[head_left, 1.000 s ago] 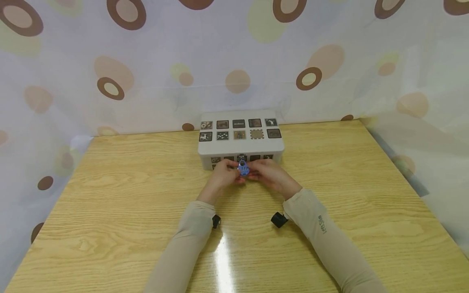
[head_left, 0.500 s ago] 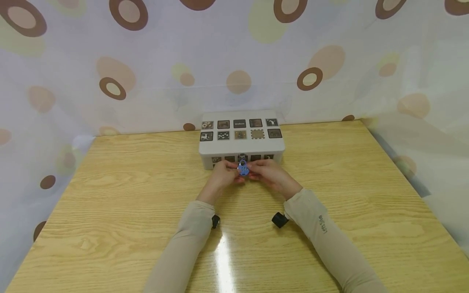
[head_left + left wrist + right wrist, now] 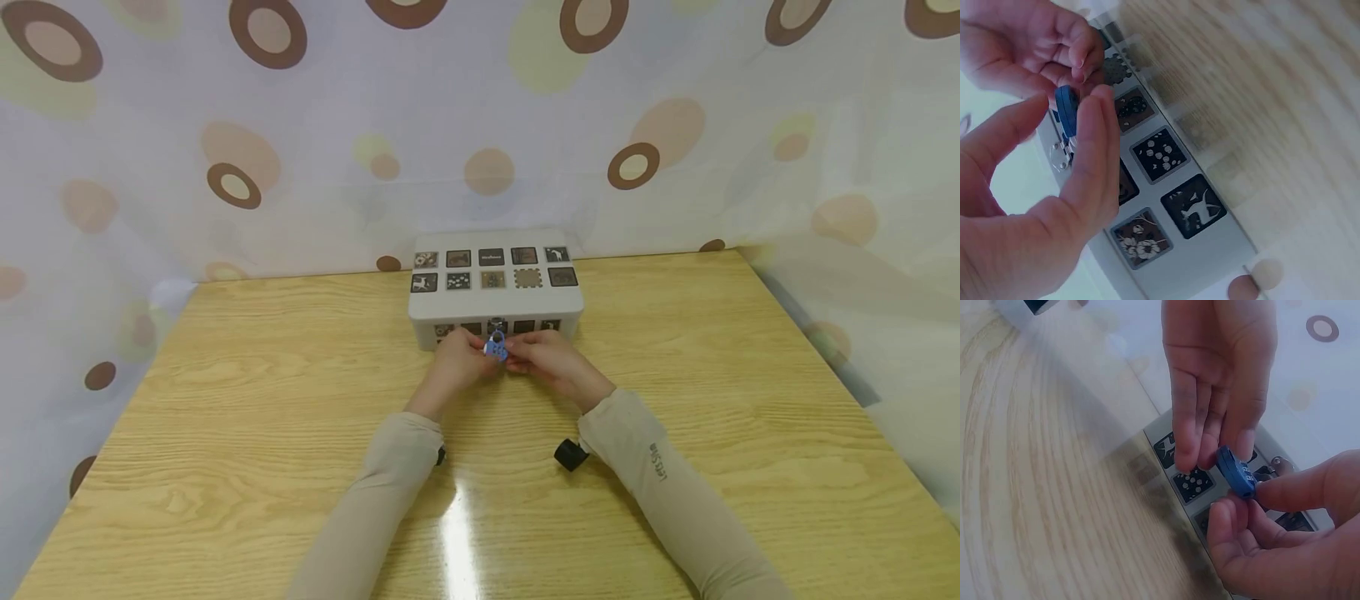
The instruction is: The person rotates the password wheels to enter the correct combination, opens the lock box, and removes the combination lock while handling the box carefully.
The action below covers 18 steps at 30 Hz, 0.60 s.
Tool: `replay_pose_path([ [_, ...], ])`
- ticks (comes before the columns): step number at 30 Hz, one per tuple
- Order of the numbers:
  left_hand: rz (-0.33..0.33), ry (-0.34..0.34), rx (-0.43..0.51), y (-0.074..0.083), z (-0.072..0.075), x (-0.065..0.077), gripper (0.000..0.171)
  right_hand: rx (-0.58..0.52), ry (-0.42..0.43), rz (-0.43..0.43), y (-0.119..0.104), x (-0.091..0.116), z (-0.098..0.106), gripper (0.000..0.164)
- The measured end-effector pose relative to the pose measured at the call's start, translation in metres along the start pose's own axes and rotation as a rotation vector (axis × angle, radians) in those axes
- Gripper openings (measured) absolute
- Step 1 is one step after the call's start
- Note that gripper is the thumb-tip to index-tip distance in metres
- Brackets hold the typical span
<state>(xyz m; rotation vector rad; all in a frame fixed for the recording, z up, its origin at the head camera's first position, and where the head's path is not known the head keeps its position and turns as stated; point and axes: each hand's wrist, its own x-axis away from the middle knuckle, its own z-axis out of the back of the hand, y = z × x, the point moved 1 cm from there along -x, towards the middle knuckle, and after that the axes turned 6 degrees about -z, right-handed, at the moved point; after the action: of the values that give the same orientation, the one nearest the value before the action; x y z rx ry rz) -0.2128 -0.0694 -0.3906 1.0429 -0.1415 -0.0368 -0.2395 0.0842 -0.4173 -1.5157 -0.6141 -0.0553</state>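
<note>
A small blue combination padlock [image 3: 496, 347], its shackle up, is at the front of a white box [image 3: 495, 302] printed with dark picture squares. The shackle overlaps the metal latch [image 3: 497, 323] in the head view. My left hand [image 3: 454, 367] holds the padlock from the left, its body between thumb and fairly straight fingers [image 3: 1094, 134]. From the other side my right hand [image 3: 558, 362] pinches the lower end, thumb [image 3: 1285, 490] against it and fingers curled beneath. Number dials [image 3: 1245, 472] show on the padlock's face in the right wrist view.
The box stands on a wood-grain table [image 3: 262, 417], near its back edge. Behind and at the sides hangs a white curtain [image 3: 420, 108] with brown and yellow circles. A black wrist-camera piece [image 3: 572, 455] sticks out from the right sleeve.
The padlock has tilted slightly between the hands, its shackle leaning right. The left fingertips that showed below it are now hidden. The box has stayed in place.
</note>
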Motion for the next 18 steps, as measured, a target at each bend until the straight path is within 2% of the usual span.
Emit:
replay_pose_path([
  [3,-0.047,0.026,-0.153,0.002,-0.002,0.002,0.03,-0.006,0.0,0.008,0.001,0.0,0.0,0.032],
  [8,-0.09,0.072,-0.31,0.007,-0.006,0.005,0.031,-0.004,0.005,0.025,0.002,0.001,0.0,0.032],
  [18,-0.099,0.097,-0.548,0.014,-0.015,0.007,0.041,-0.028,0.009,0.023,0.003,0.002,-0.001,0.032],
])
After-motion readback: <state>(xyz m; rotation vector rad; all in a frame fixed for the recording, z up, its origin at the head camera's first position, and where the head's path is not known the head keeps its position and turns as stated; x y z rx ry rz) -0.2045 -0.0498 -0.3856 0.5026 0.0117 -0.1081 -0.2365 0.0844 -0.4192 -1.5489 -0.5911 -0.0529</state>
